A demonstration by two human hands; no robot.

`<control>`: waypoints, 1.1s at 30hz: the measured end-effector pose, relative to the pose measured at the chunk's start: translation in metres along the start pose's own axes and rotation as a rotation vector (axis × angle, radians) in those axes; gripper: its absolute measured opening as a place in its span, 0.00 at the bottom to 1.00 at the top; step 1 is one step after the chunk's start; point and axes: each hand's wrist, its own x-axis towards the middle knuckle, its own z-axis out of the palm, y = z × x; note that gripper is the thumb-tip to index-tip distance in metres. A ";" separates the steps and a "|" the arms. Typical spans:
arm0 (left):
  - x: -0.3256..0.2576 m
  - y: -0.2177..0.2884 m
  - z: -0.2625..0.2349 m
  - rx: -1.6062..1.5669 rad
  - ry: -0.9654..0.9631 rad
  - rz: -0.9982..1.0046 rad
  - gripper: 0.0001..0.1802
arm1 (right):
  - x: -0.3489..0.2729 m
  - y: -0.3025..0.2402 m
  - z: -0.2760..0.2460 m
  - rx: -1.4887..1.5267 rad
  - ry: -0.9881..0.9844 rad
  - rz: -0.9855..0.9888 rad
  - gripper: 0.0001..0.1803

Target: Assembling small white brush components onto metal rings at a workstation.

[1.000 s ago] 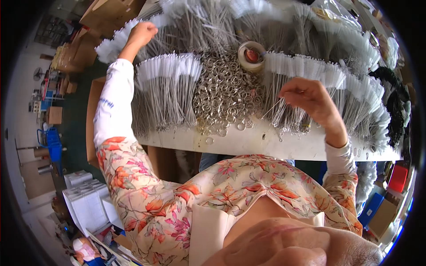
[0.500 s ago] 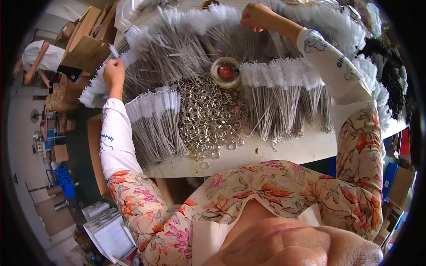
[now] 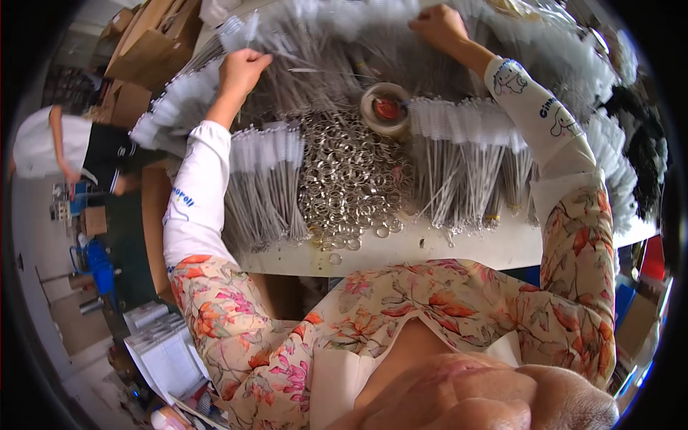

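My left hand point(image 3: 242, 73) hovers over the far-left brushes, its thumb and fingertips pinched together. Anything held in that pinch is too small to make out. Over the back of the table, my right hand point(image 3: 438, 29) has its fingers curled in, and they hide what they may hold. Beneath both hands spreads a heap of thin wire-handled brushes point(image 3: 315, 86) with white bristles. One loose brush point(image 3: 304, 70) lies crosswise, right of my left fingertips. Nearer stand a left row of brushes point(image 3: 266, 190) and a right row of brushes point(image 3: 466, 168), with metal rings point(image 3: 351, 179) piled between.
A round tub point(image 3: 367, 109) with something red inside sits behind the rings. Black bristly items point(image 3: 638, 136) lie at the right. Cardboard boxes point(image 3: 154, 46) stand beyond the white table point(image 3: 401, 258) at far left, and another person point(image 3: 54, 147) is nearby.
My left hand has moved right and farther back, from the left edge of the heap; the brush seen at it before no longer shows there. My right hand has shifted slightly right.
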 end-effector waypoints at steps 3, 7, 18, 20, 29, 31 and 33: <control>0.002 0.011 0.009 -0.027 -0.023 0.037 0.11 | 0.012 -0.006 -0.045 0.168 0.500 -0.186 0.11; 0.011 -0.001 -0.004 -0.183 -0.105 -0.061 0.11 | 0.015 -0.003 -0.134 0.755 0.420 -0.260 0.10; -0.004 0.077 -0.055 -0.268 0.494 0.303 0.12 | -0.016 0.047 -0.047 -0.262 -0.186 -0.023 0.15; -0.034 0.115 -0.060 -0.683 0.324 0.177 0.12 | -0.016 0.054 -0.041 -0.372 -0.153 0.033 0.16; -0.238 0.151 -0.040 -0.874 0.045 -0.002 0.08 | 0.010 0.092 -0.030 -0.100 -0.155 -0.086 0.13; -0.252 0.147 -0.030 -0.964 0.009 -0.058 0.09 | 0.006 0.085 -0.040 0.029 -0.067 -0.074 0.12; -0.257 0.148 -0.016 -1.040 -0.019 -0.092 0.10 | -0.002 0.084 -0.057 0.145 0.034 -0.048 0.12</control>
